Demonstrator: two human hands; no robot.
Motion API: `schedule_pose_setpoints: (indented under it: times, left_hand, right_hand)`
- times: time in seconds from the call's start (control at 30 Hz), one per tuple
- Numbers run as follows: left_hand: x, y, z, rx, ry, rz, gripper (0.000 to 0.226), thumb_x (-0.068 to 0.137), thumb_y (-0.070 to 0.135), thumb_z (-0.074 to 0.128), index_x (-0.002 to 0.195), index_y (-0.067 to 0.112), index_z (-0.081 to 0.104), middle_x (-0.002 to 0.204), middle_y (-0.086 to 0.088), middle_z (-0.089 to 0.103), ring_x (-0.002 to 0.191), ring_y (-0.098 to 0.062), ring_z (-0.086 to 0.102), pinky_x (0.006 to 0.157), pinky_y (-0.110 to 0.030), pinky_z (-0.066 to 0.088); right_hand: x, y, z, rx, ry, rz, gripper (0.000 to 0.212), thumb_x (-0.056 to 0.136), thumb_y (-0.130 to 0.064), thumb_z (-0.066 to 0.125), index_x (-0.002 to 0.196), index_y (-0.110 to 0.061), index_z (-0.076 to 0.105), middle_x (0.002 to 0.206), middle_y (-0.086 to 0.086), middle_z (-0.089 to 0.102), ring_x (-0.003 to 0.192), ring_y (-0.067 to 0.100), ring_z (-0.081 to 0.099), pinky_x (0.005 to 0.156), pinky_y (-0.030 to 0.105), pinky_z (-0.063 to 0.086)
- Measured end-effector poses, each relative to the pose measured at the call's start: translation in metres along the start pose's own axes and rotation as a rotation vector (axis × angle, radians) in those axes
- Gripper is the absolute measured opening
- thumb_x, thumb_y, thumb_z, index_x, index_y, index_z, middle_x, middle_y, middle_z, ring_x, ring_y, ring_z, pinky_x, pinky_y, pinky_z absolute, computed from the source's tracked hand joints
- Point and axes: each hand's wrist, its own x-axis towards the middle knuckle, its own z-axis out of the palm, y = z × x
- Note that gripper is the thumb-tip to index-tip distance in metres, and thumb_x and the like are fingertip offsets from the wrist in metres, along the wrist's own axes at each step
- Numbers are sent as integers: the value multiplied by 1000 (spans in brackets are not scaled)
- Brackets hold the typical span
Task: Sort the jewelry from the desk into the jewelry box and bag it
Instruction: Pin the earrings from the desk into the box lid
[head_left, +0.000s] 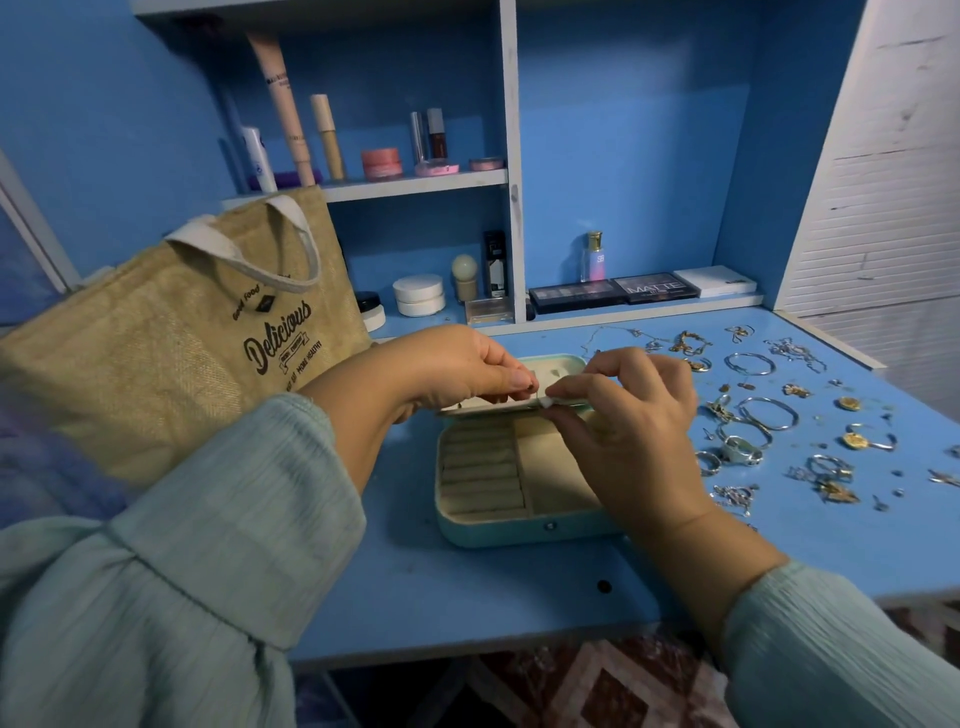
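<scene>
Two hands work over the jewelry box (488, 525) at mid-table, both in pale green sleeves. From my feed the box sits open on the blue table (415, 587), mint shell, cream lining, w/ ring rolls on its left side and a plain compartment on the right. Its lid (550, 371) stands raised at the far edge. Left hand (457, 369) comes in from the left, fingers curled, thumb and forefinger pinching at the lid's near rim. Right hand (623, 431) reaches across the box, fingers bent, pinching a small white bit (549, 401) at that same rim; can't tell what the bit is. Fingertips of both hands nearly meet there.

Right of the box, the jewelry (779, 415) lies scattered across the table: silver bangles, rings, gold pendants, chains, small studs, all apart from the box and none inside it that I can see.

Left and behind, a jute tote bag (197, 332) printed "Delicious" stands tilted, white handles up, touching the shelf unit.

Farther back, the low shelf holds eyeshadow palettes (613, 293), a perfume bottle (594, 257) and white jars (418, 295). Upper shelf carries makeup tubes (291, 114) and pink pots (382, 162).
</scene>
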Motion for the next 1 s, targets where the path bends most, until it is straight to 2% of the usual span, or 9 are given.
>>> schedule_pose_setpoints:
  times: [0.17,0.23,0.33,0.47,0.57,0.7,0.8,1.0]
  left_hand:
    - [1,4,1,41,-3,-12,11,87,43,58,81,37,65,94,12,65,85,-3,55,78,-18,40]
    - [1,6,0,80,-13,-15,11,87,46,57,81,40,62,94,14,63,83,1,52,76,-17,38]
    - [2,7,0,120,-29,-15,12,87,48,55,80,40,60,92,16,61,85,0,52,74,-19,38]
    - [0,11,1,166,-34,1,10,90,45,53,86,38,60,96,13,62,86,-2,52,75,-13,36]
    - [-2,14,0,231,-18,14,11,92,43,52,91,37,60,97,13,62,92,-6,53,78,-23,40]
    - [-2,18,1,289,-7,28,11,92,43,51,90,37,60,91,17,59,86,-3,52,74,-22,39]
    - [-3,18,1,284,3,32,11,92,44,51,89,37,60,86,21,56,85,-2,51,72,-21,37]
    - [-5,15,3,248,19,25,11,89,46,54,90,38,61,96,16,58,94,-5,52,79,-22,36]
  right_hand:
    - [-2,2,1,33,-12,3,18,77,-32,63,79,-17,73,81,1,60,88,22,40,70,41,39]
    - [-1,2,1,40,-10,3,17,77,-31,64,79,-17,74,80,2,60,87,21,40,70,39,37]
    - [-1,2,1,45,0,-4,15,76,-30,65,79,-17,74,79,1,60,86,20,39,70,38,37]
    - [-2,3,2,44,5,-6,15,76,-30,66,79,-18,74,80,1,60,86,21,40,71,35,34]
    - [-3,4,2,44,5,-3,14,76,-30,67,79,-18,74,80,2,60,86,21,41,71,36,34]
    - [-2,3,2,47,14,-3,14,75,-30,67,79,-18,74,79,2,60,85,21,40,68,40,38]
    - [-3,4,2,50,7,0,15,75,-31,66,78,-18,74,79,3,60,85,22,41,68,41,39]
    - [-2,3,2,51,4,-15,16,75,-31,66,78,-17,74,78,4,60,84,22,41,66,41,40]
